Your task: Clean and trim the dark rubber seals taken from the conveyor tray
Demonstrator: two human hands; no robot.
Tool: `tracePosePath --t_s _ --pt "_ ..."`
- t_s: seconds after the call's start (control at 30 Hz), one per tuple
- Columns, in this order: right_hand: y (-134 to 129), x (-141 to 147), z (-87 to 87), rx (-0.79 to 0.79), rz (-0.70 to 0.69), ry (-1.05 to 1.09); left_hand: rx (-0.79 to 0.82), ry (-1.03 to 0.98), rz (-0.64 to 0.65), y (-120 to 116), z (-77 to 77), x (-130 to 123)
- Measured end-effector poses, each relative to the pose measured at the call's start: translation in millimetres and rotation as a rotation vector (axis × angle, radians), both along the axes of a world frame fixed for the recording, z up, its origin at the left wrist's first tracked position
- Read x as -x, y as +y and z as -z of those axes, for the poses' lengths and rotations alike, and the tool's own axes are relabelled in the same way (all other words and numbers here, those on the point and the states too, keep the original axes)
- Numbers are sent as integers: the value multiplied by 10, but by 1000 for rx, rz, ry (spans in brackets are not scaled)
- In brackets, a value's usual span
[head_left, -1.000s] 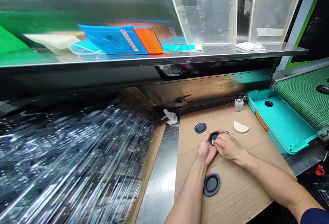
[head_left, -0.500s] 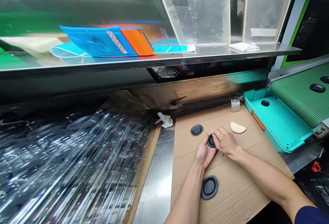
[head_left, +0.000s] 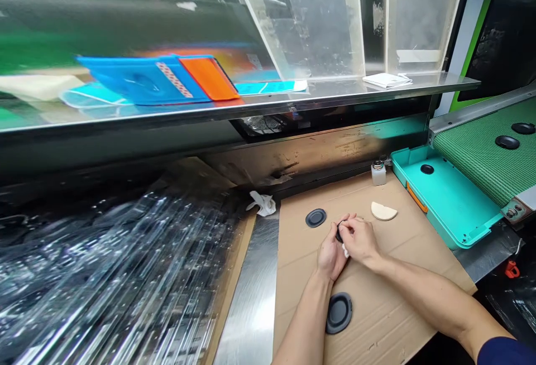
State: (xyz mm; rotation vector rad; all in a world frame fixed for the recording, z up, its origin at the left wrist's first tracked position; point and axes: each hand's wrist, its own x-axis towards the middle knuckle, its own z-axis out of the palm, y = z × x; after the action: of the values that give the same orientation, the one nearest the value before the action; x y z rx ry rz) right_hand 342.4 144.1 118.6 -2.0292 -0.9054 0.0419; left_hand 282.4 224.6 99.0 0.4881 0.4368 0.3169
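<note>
My left hand [head_left: 330, 254] is closed around a small black round part [head_left: 339, 233], which looks like a plastic or rubber disc. My right hand [head_left: 358, 241] lies over that part, fingers bent against it and hiding most of it. A bit of crumpled white tissue [head_left: 345, 250] pokes out beneath the right fingers. Two more black discs with raised rims rest on the cardboard sheet [head_left: 377, 315]: one disc [head_left: 315, 218] beyond my hands, another disc [head_left: 339, 313] beside my left forearm. To the right of my hands sits a cream half-round pad [head_left: 384, 211].
A turquoise tray [head_left: 456, 209] holding a black disc [head_left: 427, 169] stands at the right, beside a green conveyor belt [head_left: 481, 125] carrying black discs. A small bottle [head_left: 378, 173] is at the back. Clear plastic [head_left: 138, 275] covers the left; a metal shelf [head_left: 335, 88] runs above.
My right fingers have shifted across the black disc and cover more of it. White tissue now shows under them. The whole view has moved slightly.
</note>
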Motion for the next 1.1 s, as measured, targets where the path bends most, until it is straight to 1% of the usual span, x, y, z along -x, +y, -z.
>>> tracePosePath --t_s 0.07,0.1,0.2,0.23,0.3,0.4,0.47,0.6,0.67,0.73,0.83,0.9,1.0,1.1 --pt "31 86 -2 -60 -13 72 -20 0 -20 -21 -7 9" --pt "34 112 -6 -68 -54 74 -23 -4 -24 -27 -11 18" --pt "-8 110 -25 -34 -235 -29 -14 -32 11 -25 -23 48" --pt "-34 88 -29 -2 -262 -78 -11 -39 31 -18 -26 54" --pt "-89 27 -25 92 -219 -162 -15 -39 38 3 -29 55" --pt "-151 -73 -6 220 -115 -220 -12 -9 -17 29 -30 35" --pt "-163 -127 -1 231 -74 -227 0 -6 -31 20 -27 18" --pt "-113 -195 -12 169 -30 -242 -32 -63 14 -62 -10 0" --pt "-83 -219 -18 192 -50 -265 -64 -74 15 -94 1 2" --pt "-72 -242 -23 261 -58 -302 -91 -71 7 -101 10 8" --pt "-105 -252 -32 376 -41 -334 -116 -41 -12 -71 11 18" --pt "-143 -214 -43 423 -63 -311 -114 -7 -43 -38 2 23" --pt "-185 -89 -73 423 -152 -249 -86 5 -56 13 -23 36" --pt "-211 9 -152 362 -298 -165 -16 15 -21 77 -54 64"
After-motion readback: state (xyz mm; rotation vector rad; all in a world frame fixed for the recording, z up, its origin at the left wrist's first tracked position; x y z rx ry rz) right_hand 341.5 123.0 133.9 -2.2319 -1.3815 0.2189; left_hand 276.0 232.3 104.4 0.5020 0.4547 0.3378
